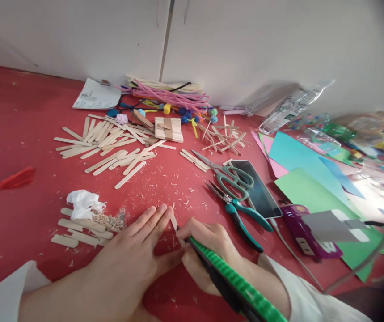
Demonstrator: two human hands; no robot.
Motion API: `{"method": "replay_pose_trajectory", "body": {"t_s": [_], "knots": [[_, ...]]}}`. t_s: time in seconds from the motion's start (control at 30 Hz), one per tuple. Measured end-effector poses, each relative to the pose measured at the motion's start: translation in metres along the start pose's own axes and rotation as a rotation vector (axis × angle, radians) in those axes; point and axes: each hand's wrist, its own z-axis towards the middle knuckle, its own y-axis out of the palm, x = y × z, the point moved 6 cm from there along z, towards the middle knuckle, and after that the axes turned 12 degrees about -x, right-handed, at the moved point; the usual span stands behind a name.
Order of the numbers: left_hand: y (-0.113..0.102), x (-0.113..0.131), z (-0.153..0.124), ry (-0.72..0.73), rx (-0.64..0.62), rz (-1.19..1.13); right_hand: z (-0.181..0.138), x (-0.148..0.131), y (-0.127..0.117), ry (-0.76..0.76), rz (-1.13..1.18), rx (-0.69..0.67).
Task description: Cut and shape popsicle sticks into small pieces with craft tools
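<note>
My left hand point(134, 250) lies flat on the red table, its fingers stretched out and its thumb pointing toward my right hand. Beside its fingertips is a small piece of wooden craft stick point(174, 220), partly hidden. My right hand point(212, 250) is closed around a utility knife point(232, 277) with a green and black handle; its tip meets the stick piece. Wood shavings point(185, 201) are scattered beyond both hands. Left of my left hand lie several cut craft sticks point(84, 237), a heap of shavings point(113, 218) and a crumpled white tissue point(83, 204).
Scissors point(234, 179) partly overlap a phone point(260, 188), with teal-handled pliers point(245, 214) just right of my right hand. Farther back are loose craft sticks point(104, 138) and pipe cleaners point(171, 96). Coloured paper point(302, 156), a purple power strip point(292, 219) and a plastic bottle point(289, 109) occupy the right.
</note>
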Motion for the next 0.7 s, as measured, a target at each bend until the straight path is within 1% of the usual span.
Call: {"method": "replay_pose_trajectory", "body": {"t_s": [0.13, 0.23, 0.4, 0.47, 0.5, 0.57, 0.7], "knots": [[0.001, 0.001, 0.000, 0.012, -0.008, -0.012, 0.000, 0.004, 0.000, 0.054, 0.077, -0.049], [0.002, 0.003, 0.000, 0.003, -0.016, -0.010, -0.004, 0.007, -0.001, 0.046, 0.109, -0.031], [0.006, 0.001, 0.001, -0.001, 0.006, 0.023, -0.014, -0.002, -0.007, -0.044, 0.018, 0.043], [0.007, -0.001, 0.002, 0.005, 0.004, 0.033, -0.017, -0.003, -0.011, 0.016, -0.070, 0.076], [0.007, -0.001, 0.003, 0.008, 0.000, 0.035, -0.018, -0.005, -0.014, 0.020, -0.092, 0.095], [0.006, -0.002, 0.004, 0.009, -0.021, 0.039, -0.019, -0.008, -0.016, 0.024, -0.104, 0.087], [0.006, -0.002, 0.005, 0.005, -0.044, 0.055, -0.017, -0.013, -0.019, 0.036, -0.098, 0.028]]}}
